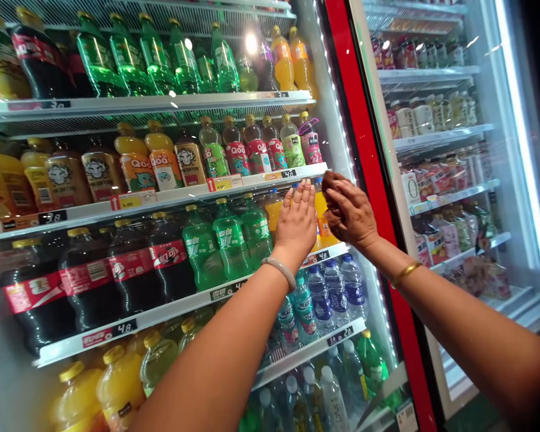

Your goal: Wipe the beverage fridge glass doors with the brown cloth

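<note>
My left hand (299,217) lies flat against the glass door of a drinks fridge, fingers stretched out and close together, a pale bangle (279,271) on its wrist. Just to its right, my right hand (353,210) has its fingers bent around a brown cloth (335,225) near the door's right side. A gold bangle (406,274) circles that wrist. Part of the cloth is hidden behind the fingers. Behind the glass, orange drink bottles (326,231) are partly covered by both hands.
Shelves hold green soda bottles (229,234), cola bottles (126,258), juice bottles (135,153) and water bottles (335,288). A red door frame (369,132) runs down the right edge. Beyond it stands another fridge with stocked shelves (445,135).
</note>
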The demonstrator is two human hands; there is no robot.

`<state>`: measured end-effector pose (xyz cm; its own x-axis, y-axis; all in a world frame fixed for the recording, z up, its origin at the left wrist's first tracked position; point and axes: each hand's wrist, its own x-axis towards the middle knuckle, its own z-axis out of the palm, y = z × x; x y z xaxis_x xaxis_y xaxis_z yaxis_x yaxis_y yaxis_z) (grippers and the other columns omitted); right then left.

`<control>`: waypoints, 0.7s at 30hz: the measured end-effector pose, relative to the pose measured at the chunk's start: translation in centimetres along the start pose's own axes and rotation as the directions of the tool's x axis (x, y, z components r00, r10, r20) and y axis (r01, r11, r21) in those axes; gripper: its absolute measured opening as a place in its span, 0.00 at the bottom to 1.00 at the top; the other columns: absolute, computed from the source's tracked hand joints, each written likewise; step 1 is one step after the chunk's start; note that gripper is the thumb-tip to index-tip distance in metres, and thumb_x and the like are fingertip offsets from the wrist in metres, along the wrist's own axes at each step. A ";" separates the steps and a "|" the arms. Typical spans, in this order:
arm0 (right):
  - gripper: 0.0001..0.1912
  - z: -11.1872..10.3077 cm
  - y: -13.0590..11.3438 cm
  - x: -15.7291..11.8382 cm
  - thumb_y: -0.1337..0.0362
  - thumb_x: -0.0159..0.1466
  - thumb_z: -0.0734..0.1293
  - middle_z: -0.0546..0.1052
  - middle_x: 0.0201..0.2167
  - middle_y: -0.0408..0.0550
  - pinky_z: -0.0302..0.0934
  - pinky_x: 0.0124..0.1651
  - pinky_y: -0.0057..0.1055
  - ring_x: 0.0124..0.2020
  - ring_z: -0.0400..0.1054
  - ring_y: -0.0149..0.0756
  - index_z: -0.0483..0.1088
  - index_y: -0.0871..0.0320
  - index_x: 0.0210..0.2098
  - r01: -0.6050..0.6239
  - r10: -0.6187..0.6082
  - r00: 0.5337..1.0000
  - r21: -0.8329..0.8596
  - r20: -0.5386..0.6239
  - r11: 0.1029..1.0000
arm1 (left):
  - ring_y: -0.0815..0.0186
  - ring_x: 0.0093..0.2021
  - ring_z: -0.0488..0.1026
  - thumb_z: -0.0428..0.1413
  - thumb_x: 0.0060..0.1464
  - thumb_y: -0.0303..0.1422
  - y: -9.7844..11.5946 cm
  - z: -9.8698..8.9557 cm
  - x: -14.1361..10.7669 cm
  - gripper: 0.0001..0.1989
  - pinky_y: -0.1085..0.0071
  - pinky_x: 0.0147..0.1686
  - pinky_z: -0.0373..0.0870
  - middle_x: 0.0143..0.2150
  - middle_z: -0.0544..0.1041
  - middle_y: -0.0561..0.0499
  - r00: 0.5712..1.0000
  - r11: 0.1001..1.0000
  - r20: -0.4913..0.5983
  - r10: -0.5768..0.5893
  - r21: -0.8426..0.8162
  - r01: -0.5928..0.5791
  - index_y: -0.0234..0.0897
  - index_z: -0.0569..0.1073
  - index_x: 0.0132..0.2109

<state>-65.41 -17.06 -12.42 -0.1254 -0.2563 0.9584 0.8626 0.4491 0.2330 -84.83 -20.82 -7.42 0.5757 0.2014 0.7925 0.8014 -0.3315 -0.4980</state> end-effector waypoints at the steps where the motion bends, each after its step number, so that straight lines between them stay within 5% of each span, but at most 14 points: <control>1: 0.29 -0.1 0.3 -0.8 0.55 0.68 0.67 0.68 0.68 0.54 0.58 0.72 0.59 0.71 0.61 0.52 0.65 0.50 0.67 -0.080 0.079 0.996 -0.032 -0.034 0.996 | 0.60 0.80 0.39 0.37 0.70 0.30 0.0 0.0 -0.2 0.31 0.56 0.80 0.37 0.80 0.46 0.42 1.000 1.000 0.008 0.005 -0.005 -0.005 0.23 0.48 0.76; 5: 0.30 -0.1 -2.5 -4.1 0.56 0.69 0.65 0.65 0.70 0.60 0.55 0.70 0.69 0.72 0.58 0.58 0.62 0.51 0.69 -0.361 0.343 0.926 -0.109 -0.155 0.926 | 0.60 0.80 0.37 0.38 0.70 0.30 0.1 -0.2 -1.1 0.31 0.57 0.80 0.37 0.80 0.46 0.43 1.000 1.000 0.013 0.024 -0.008 -0.024 0.24 0.48 0.77; 8: 0.29 0.2 -4.7 -3.3 0.58 0.68 0.66 0.66 0.69 0.57 0.57 0.72 0.61 0.72 0.58 0.53 0.63 0.51 0.67 -0.155 0.154 0.988 -0.005 -0.017 0.988 | 0.58 0.80 0.39 0.38 0.69 0.27 0.4 -0.5 -1.4 0.31 0.57 0.79 0.37 0.80 0.47 0.40 0.999 1.000 0.027 0.020 0.011 -0.020 0.20 0.49 0.76; 11: 0.24 -0.2 -3.0 -1.4 0.56 0.66 0.67 0.70 0.66 0.55 0.59 0.72 0.55 0.71 0.61 0.51 0.69 0.51 0.61 0.002 -0.009 0.997 0.080 0.083 0.997 | 0.57 0.80 0.40 0.37 0.69 0.26 0.2 -0.9 -1.8 0.31 0.56 0.79 0.39 0.79 0.47 0.39 0.998 1.000 0.061 0.014 0.010 -0.015 0.19 0.49 0.75; 14: 0.24 -0.9 -0.9 -2.2 0.54 0.66 0.68 0.69 0.67 0.56 0.58 0.71 0.60 0.70 0.62 0.55 0.70 0.52 0.60 -0.220 0.221 0.975 -0.046 0.014 0.974 | 0.59 0.80 0.40 0.38 0.71 0.29 -0.3 -1.0 -2.9 0.31 0.56 0.79 0.40 0.80 0.46 0.43 0.995 0.999 0.084 0.047 -0.004 -0.047 0.24 0.48 0.76; 17: 0.28 -0.7 -2.8 -4.4 0.57 0.68 0.66 0.64 0.70 0.60 0.55 0.70 0.68 0.73 0.56 0.59 0.64 0.53 0.65 -0.414 0.402 0.909 -0.121 -0.116 0.902 | 0.59 0.80 0.40 0.38 0.72 0.31 -0.8 -0.8 -4.1 0.31 0.56 0.79 0.40 0.80 0.45 0.44 0.992 0.996 0.091 0.089 0.000 -0.089 0.25 0.47 0.77; 21: 0.28 0.4 -6.1 -3.3 0.61 0.67 0.67 0.66 0.69 0.56 0.55 0.73 0.59 0.74 0.54 0.52 0.64 0.52 0.66 -0.078 0.077 0.997 0.055 0.018 0.995 | 0.59 0.80 0.38 0.38 0.72 0.31 -0.9 -0.6 -4.7 0.30 0.55 0.79 0.41 0.80 0.45 0.44 0.994 0.996 0.072 0.085 0.033 -0.088 0.24 0.47 0.76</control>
<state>-70.43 -18.65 -16.96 -0.0668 -0.2056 0.9763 0.8417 0.5139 0.1659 -88.36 -22.03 -10.47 0.6522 0.2378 0.7197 0.7525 -0.3172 -0.5772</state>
